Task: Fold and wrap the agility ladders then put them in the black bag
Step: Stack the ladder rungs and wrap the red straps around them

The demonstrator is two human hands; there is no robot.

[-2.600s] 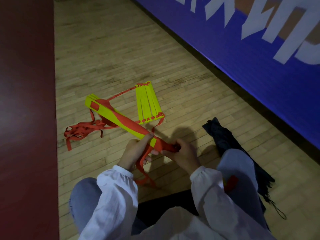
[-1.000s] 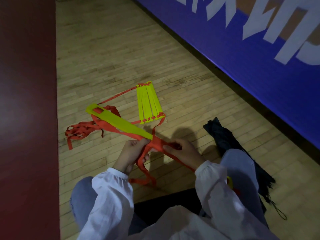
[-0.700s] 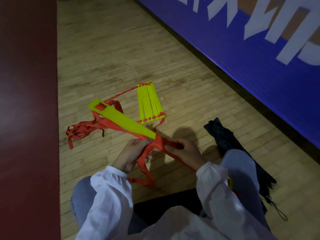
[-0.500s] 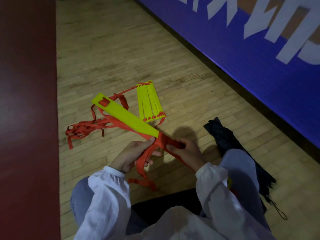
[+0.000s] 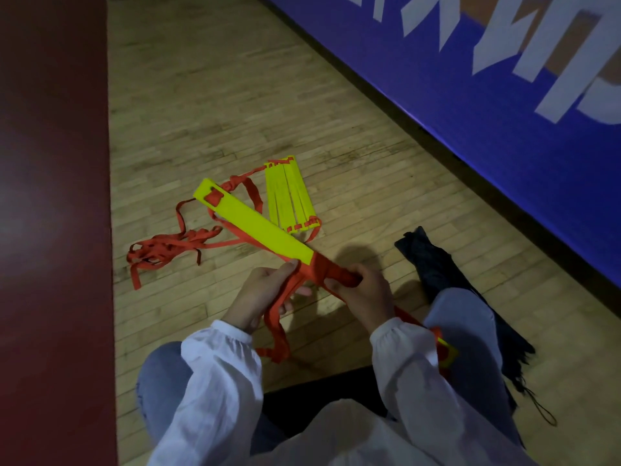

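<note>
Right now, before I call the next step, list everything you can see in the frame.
bundle: one, yellow with red strap wound round its near end, held over the floor
stack: one, yellow with red edging, on the floor beyond the bundle
straps: one loose tangle, red, on the floor at left
bag: one, black, on the floor right of the hands
floor: pale wood, centre
band: one, dark red, along the left edge
banner: one, blue with white letters, along the right
left hand: one, pinches the bundle's strap
right hand: one, grips the bundle's wound end
sleeves: two, white, at the bottom
</note>
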